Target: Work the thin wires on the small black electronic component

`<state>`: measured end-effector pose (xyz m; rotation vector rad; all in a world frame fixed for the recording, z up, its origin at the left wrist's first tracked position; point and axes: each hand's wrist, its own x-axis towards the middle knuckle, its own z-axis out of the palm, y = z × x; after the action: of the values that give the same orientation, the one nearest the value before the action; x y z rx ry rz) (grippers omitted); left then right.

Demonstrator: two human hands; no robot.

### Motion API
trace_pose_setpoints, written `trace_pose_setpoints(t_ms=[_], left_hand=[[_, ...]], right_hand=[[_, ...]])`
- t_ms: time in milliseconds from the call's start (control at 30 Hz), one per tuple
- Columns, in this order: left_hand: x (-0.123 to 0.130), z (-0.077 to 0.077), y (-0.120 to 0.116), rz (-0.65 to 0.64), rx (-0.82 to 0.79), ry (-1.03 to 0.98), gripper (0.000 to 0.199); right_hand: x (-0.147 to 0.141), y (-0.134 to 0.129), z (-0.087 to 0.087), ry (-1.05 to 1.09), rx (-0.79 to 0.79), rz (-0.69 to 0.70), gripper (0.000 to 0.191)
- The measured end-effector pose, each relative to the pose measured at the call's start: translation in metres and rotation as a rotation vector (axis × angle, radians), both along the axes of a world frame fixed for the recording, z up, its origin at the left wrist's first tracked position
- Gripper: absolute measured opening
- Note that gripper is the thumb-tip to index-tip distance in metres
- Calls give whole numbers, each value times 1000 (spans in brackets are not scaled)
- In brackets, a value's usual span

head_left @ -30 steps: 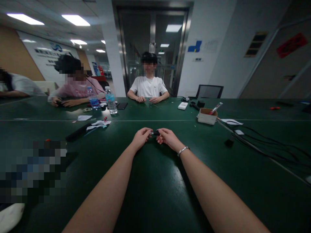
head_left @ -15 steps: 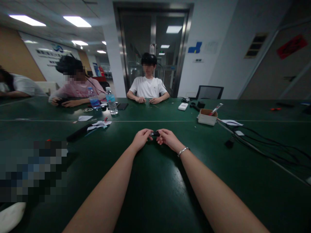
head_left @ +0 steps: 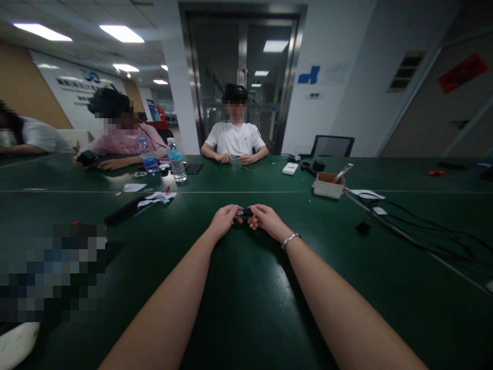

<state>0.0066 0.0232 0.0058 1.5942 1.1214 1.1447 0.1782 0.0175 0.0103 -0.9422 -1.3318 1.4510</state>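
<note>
A small black object point(head_left: 245, 211) is held between both hands, just above the green table point(head_left: 246, 267). My left hand point(head_left: 225, 219) pinches its left end, where a lighter, shiny part shows. The fingers of my right hand point(head_left: 264, 220) are closed on its right end, and a silver bracelet point(head_left: 290, 240) circles that wrist. What exactly the object is cannot be made out, as the fingers cover much of it.
Two water bottles point(head_left: 176, 162) and crumpled paper point(head_left: 157, 198) lie left of centre. To the right are a small box point(head_left: 329, 186), a white device point(head_left: 290, 169) and black cables point(head_left: 419, 226). Across the table sits a person in white point(head_left: 234, 139); others sit at the left.
Both my hands stay nearly in place, with slightly more of the object's shiny left part showing. The person in pink at the left has moved the dark object in their hand slightly left.
</note>
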Motion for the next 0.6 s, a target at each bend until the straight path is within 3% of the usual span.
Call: trace_pose_setpoints(t_ms=[600], left_hand=[[0, 2, -1, 55, -15, 7, 28]], right_hand=[[0, 1, 0, 3, -20, -1, 14]])
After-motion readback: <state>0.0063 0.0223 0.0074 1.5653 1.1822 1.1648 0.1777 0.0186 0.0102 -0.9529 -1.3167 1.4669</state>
